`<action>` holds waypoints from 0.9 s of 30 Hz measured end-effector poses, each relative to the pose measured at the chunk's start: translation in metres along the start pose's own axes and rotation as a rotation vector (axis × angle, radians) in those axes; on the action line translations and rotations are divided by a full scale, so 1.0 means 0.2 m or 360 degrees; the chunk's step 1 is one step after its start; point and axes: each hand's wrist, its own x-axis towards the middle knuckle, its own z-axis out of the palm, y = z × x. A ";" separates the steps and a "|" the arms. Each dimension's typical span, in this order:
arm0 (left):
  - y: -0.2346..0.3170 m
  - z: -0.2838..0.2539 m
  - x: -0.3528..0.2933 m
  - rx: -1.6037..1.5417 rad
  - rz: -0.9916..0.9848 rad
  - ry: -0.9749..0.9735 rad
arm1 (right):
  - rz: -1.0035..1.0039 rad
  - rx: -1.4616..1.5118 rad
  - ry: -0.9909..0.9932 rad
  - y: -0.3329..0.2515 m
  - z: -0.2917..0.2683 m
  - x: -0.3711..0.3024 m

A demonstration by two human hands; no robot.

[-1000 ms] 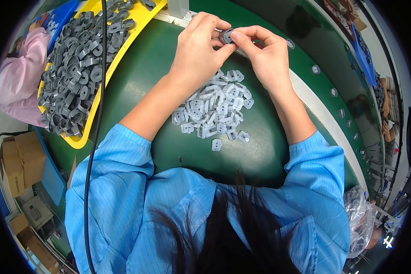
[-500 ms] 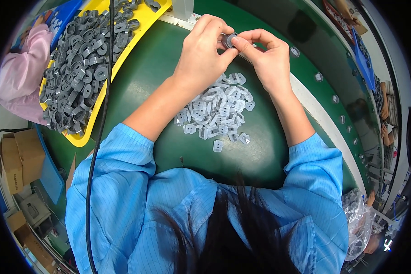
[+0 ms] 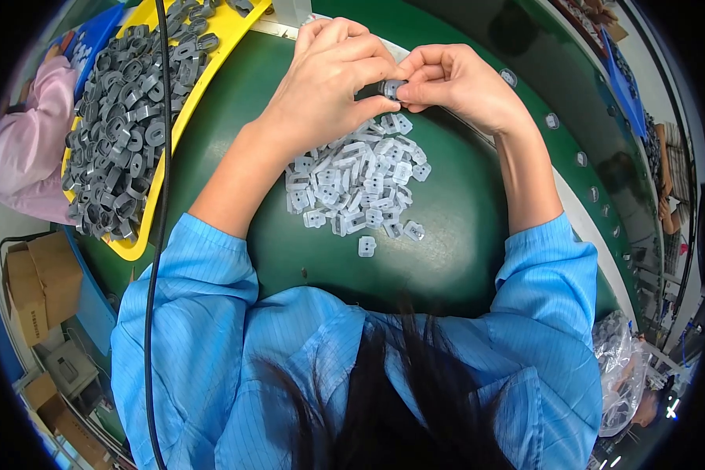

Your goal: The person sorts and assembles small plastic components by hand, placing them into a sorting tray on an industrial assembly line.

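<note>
your hands have barely shifted, left hand (image 3: 325,86) and right hand (image 3: 458,82) both pinching the small grey plastic part (image 3: 392,88), so press squarely above the pile of translucent white clips (image 3: 360,188).

A pink sleeve (image 3: 25,153) beside cardboard boxes (image 3: 39,282) and a black cable (image 3: 158,235)

part (image 3: 392,87): mostly hidden between fingertips of both hands
tray (image 3: 182,110): far end cut off
pink sleeve (image 3: 25,153): wearer out of view
</note>
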 end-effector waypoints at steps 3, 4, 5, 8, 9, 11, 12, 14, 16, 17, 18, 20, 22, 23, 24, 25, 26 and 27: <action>0.01 -0.01 -0.01 0.0058 0.0013 -0.0056 | -0.0072 -0.0487 0.0221 -0.03 0.05 -0.02; 0.02 -0.01 -0.01 0.0077 0.0005 -0.0054 | -0.0079 -0.0490 0.0230 -0.03 0.07 -0.03; 0.02 -0.01 -0.01 0.0080 0.0017 -0.0051 | -0.0155 -0.0587 0.0373 -0.03 0.10 -0.04; 0.02 0.00 -0.02 0.0121 -0.0008 0.0015 | -0.0248 -0.0637 0.0510 -0.02 0.10 -0.03; 0.02 0.00 -0.02 0.0050 -0.0088 0.0112 | -0.0191 -0.0152 0.0373 0.00 0.08 -0.03; 0.02 0.01 0.00 -0.0039 -0.0166 0.0247 | -0.0109 0.0635 0.0055 0.02 -0.01 -0.02; 0.01 0.00 0.02 -0.0040 -0.0155 0.0243 | -0.0117 0.0638 0.0064 0.02 -0.03 -0.01; 0.02 0.01 0.01 -0.0043 -0.0169 0.0261 | -0.0126 0.0850 0.0091 0.03 -0.04 -0.01; 0.01 0.01 0.01 -0.0007 -0.0152 0.0239 | -0.0121 0.0825 0.0138 0.02 -0.03 -0.01; 0.01 0.01 0.01 0.0003 -0.0141 0.0232 | -0.0139 0.0711 0.0148 0.03 -0.02 -0.01; 0.01 0.01 0.01 0.0015 -0.0131 0.0225 | -0.0155 0.0598 0.0156 0.03 -0.01 -0.01; 0.00 0.01 0.01 0.0039 -0.0136 0.0183 | -0.0172 0.0479 0.0172 0.01 0.01 -0.01; 0.02 0.01 0.01 0.0110 -0.0038 0.0119 | -0.0207 -0.0186 0.0358 -0.02 0.04 -0.03; 0.02 0.01 0.00 0.0100 0.0000 0.0126 | -0.0281 -0.0318 0.0418 -0.02 0.05 -0.03; 0.02 0.02 0.00 0.0122 0.0001 0.0126 | -0.0301 -0.0315 0.0408 -0.02 0.08 -0.03; 0.02 0.01 0.00 0.0123 0.0000 0.0139 | -0.0385 -0.0435 0.0499 -0.04 0.10 -0.04; 0.03 0.01 0.01 0.0125 -0.0001 0.0152 | -0.0471 -0.0554 0.0592 -0.05 0.11 -0.05; 0.03 0.01 0.01 0.0111 -0.0012 0.0182 | -0.0482 -0.0473 0.0555 -0.06 0.11 -0.05</action>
